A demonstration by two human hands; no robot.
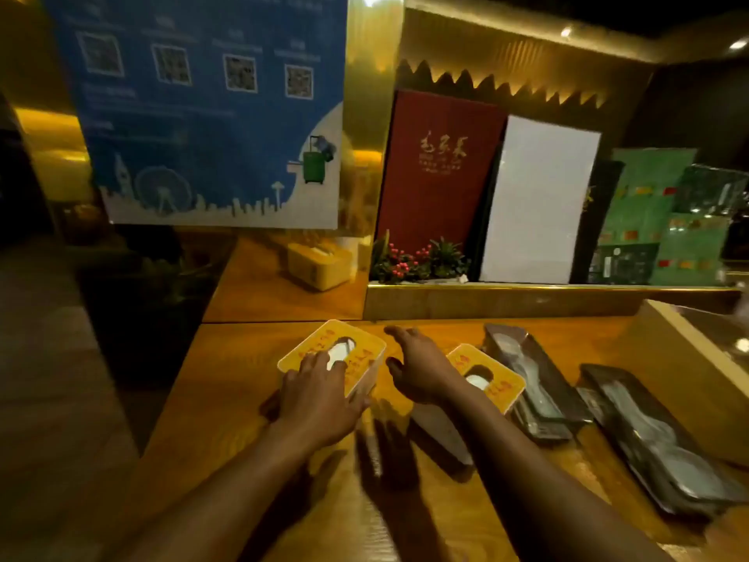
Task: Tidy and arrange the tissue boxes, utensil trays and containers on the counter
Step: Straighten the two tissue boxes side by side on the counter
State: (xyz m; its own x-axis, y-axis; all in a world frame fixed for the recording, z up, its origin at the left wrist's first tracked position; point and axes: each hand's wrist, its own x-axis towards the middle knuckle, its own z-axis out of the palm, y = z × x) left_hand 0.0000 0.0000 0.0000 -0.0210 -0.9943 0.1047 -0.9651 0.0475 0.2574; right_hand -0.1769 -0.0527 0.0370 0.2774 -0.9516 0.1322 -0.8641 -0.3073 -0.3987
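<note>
The left hand [320, 403] rests spread on the near end of the left tissue box [333, 355], whose long axis runs toward the surface's far edge; the right hand [417, 369], its grip spread and empty, is just beside its right flank.

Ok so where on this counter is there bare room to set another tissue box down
Bare wood lies left of the yellow tissue box under the left hand, out to the wooden counter's edge, and behind both boxes up to the raised ledge. Crowded: right side, with the second yellow tissue box and two dark utensil trays.
</note>
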